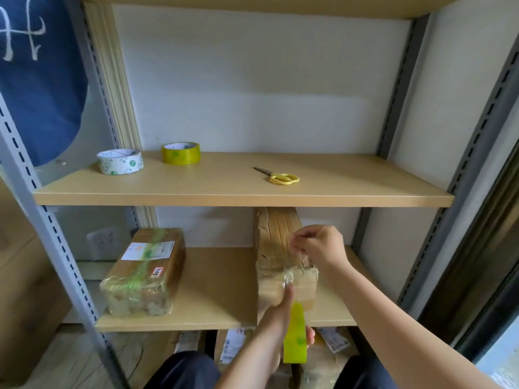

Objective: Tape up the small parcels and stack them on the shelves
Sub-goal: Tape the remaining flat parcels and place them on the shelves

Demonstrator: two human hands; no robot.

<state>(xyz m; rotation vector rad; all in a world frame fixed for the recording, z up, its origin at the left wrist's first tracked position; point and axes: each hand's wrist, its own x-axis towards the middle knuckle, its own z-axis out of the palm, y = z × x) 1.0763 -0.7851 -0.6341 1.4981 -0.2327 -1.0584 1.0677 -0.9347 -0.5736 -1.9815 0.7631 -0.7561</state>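
A long brown cardboard parcel lies on the lower shelf, its near end at the shelf's front edge. My left hand holds a yellow-green tape roll just below that end, with clear tape running up onto the parcel. My right hand pinches the tape on the parcel's top. A second parcel, wrapped in clear tape and bearing a white label, sits at the left of the same shelf.
The upper shelf carries a white tape roll, a yellow tape roll and yellow-handled scissors. More labelled parcels lie under the lower shelf. Grey metal uprights flank the shelves.
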